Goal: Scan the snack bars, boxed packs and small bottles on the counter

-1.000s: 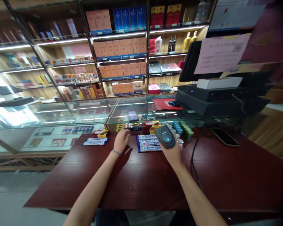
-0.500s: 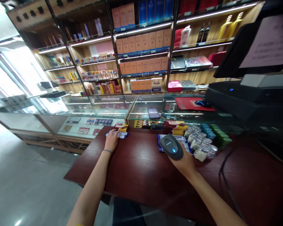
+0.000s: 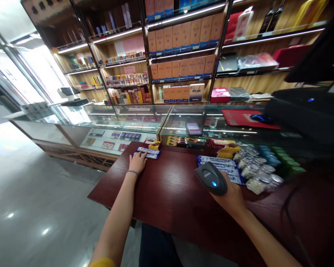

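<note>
My left hand (image 3: 137,163) lies on the dark red tabletop with its fingers stretched out, the tips touching the left end of the nearer of two blue-and-white packets (image 3: 149,150). Just behind these packets sits a small stack of red-and-yellow packs (image 3: 153,144). My right hand (image 3: 231,193) is wrapped around a black barcode scanner (image 3: 211,178) with a lit blue light. The scanner is held above the table, by the near edge of a row of blue-and-white packets (image 3: 218,162), and partly hides them.
Clear jars with silver lids (image 3: 257,181), green-topped containers (image 3: 291,163) and a larger stack of red-and-yellow packs (image 3: 222,149) line the right side. A glass display counter (image 3: 122,122) runs behind the table (image 3: 167,193). A dark cable (image 3: 286,207) lies at right.
The view has shifted, so the scene sits farther right. My left hand has drawn back slightly, uncovering more of its packets. The scanner has come nearer to me, showing more of the packet row.
</note>
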The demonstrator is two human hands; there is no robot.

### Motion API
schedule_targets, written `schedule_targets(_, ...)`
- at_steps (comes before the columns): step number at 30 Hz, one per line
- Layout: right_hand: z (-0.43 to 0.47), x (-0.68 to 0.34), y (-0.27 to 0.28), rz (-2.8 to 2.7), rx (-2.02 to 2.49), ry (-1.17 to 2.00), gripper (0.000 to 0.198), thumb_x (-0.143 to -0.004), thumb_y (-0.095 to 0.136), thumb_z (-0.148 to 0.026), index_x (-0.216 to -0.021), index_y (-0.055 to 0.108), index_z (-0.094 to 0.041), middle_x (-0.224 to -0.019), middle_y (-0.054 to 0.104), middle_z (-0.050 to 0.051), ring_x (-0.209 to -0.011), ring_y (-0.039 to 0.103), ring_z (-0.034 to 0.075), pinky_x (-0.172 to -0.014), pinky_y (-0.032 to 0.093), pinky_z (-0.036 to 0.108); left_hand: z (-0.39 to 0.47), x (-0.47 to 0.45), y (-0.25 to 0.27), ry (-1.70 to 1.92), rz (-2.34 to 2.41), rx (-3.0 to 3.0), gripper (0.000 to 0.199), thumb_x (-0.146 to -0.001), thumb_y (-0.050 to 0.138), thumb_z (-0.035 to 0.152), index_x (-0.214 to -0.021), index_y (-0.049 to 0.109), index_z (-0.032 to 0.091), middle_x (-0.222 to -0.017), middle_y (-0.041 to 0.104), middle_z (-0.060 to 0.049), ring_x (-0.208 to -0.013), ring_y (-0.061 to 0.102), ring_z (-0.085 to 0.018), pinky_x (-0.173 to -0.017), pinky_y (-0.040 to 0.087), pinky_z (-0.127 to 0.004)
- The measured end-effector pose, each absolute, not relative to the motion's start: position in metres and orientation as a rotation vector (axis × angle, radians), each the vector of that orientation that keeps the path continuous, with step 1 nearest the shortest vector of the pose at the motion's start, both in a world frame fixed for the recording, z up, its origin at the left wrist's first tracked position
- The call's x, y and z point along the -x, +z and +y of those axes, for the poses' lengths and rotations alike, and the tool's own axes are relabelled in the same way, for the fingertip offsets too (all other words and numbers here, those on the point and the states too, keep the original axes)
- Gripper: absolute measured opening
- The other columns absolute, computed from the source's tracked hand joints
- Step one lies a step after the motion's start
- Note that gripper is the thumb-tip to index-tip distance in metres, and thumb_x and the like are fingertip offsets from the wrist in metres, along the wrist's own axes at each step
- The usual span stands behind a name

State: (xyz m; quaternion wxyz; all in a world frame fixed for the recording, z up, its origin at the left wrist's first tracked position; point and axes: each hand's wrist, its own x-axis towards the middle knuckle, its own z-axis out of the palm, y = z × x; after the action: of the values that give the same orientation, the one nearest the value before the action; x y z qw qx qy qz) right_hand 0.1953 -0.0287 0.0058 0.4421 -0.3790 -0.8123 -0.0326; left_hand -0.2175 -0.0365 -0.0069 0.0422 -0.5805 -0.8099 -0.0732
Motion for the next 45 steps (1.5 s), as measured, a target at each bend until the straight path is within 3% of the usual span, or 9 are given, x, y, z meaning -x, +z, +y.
schedule_targets(5,-0.033,-0.194,0.018,-2.028,0.889,-0.109,0.037,-0.08,0.057,-0.025,-0.117,0.053,-0.02,-0.085,0.074,0.005,-0.058,0.07,0.021,-0.052,0.052,0.027,-0.038,0.215,0.002,-0.325,-2.378,1.876,0.028,-0.093,0.055,0.032,-0.117,0.069,0.027,-0.115,0.064,-0.012,-0.114,0.057,-0.029,-0.105,0.04,-0.05)
schedule_targets(10,-0.033,-0.197,0.019,-2.028,0.891,-0.081,0.039,-0.08,0.059,-0.026,-0.118,0.052,-0.019,-0.083,0.073,0.004,-0.059,0.07,0.02,-0.053,0.052,0.027,-0.036,0.202,0.006,-0.686,-2.258,1.962,0.027,-0.098,0.046,0.029,-0.111,0.068,0.021,-0.114,0.066,-0.011,-0.106,0.062,-0.024,-0.095,0.047,-0.037)
schedule_targets(13,-0.033,-0.197,0.014,-1.983,0.929,-0.076,0.037,-0.08,0.06,-0.026,-0.116,0.052,-0.02,-0.086,0.073,0.005,-0.062,0.07,0.02,-0.057,0.053,0.027,-0.033,0.179,0.009,-1.207,-2.266,1.915,0.028,-0.099,0.043,0.032,-0.112,0.065,0.021,-0.108,0.069,-0.009,-0.098,0.065,-0.022,-0.088,0.051,-0.034)
schedule_targets(17,-0.033,-0.195,0.01,-1.97,1.056,-0.099,0.04,-0.079,0.059,-0.028,-0.117,0.053,-0.02,-0.082,0.073,0.005,-0.059,0.07,0.023,-0.053,0.05,0.029,-0.027,0.138,0.009,-2.253,-2.511,1.822,0.03,-0.096,0.05,0.041,-0.107,0.062,0.017,-0.089,0.069,-0.007,-0.068,0.066,-0.016,-0.064,0.056,-0.03)
schedule_targets(22,-0.034,-0.194,0.01,-2.162,1.073,-0.023,0.048,-0.079,0.058,-0.028,-0.125,0.048,-0.021,-0.082,0.074,0.003,-0.062,0.071,0.025,-0.051,0.047,0.03,-0.027,0.105,0.008,-3.07,-2.533,1.827,0.029,-0.088,0.066,0.033,-0.111,0.063,0.014,-0.095,0.069,-0.008,-0.07,0.067,-0.014,-0.062,0.06,-0.028)
schedule_targets(26,-0.036,-0.195,0.015,-2.285,1.008,0.041,0.054,-0.078,0.058,-0.027,-0.129,0.042,-0.018,-0.083,0.074,0.004,-0.064,0.072,0.025,-0.052,0.047,0.03,-0.03,0.101,0.007,-3.108,-2.543,1.901,0.033,-0.089,0.066,0.028,-0.118,0.063,0.014,-0.097,0.069,-0.01,-0.074,0.069,-0.015,-0.065,0.061,-0.027)
schedule_targets(33,-0.038,-0.195,0.021,-2.322,0.967,0.059,0.029,-0.076,0.058,-0.023,-0.104,0.051,-0.022,-0.068,0.071,0.001,-0.061,0.071,0.025,-0.05,0.043,0.029,-0.028,0.102,0.004,-2.983,-2.653,1.843,0.033,-0.089,0.065,0.029,-0.119,0.064,0.014,-0.104,0.07,-0.012,-0.079,0.07,-0.017,-0.07,0.062,-0.031)
schedule_targets(41,-0.036,-0.199,0.023,-2.183,1.052,0.084,0.038,-0.076,0.058,-0.025,-0.113,0.049,-0.022,-0.077,0.072,0.002,-0.064,0.071,0.024,-0.052,0.044,0.029,-0.024,0.107,-0.001,-3.161,-2.357,1.954,0.041,-0.085,0.07,0.034,-0.122,0.064,0.016,-0.111,0.07,-0.012,-0.085,0.069,-0.016,-0.081,0.058,-0.031)
schedule_targets(45,-0.028,-0.213,0.027,-1.973,1.244,0.106,0.04,-0.074,0.064,-0.033,-0.112,0.052,-0.026,-0.072,0.071,0.001,-0.066,0.071,0.027,-0.054,0.046,0.03,-0.014,0.104,0.005,-2.75,-2.224,2.24,0.053,-0.083,0.07,0.041,-0.13,0.061,0.019,-0.123,0.068,-0.01,-0.104,0.066,-0.02,-0.096,0.051,-0.036)
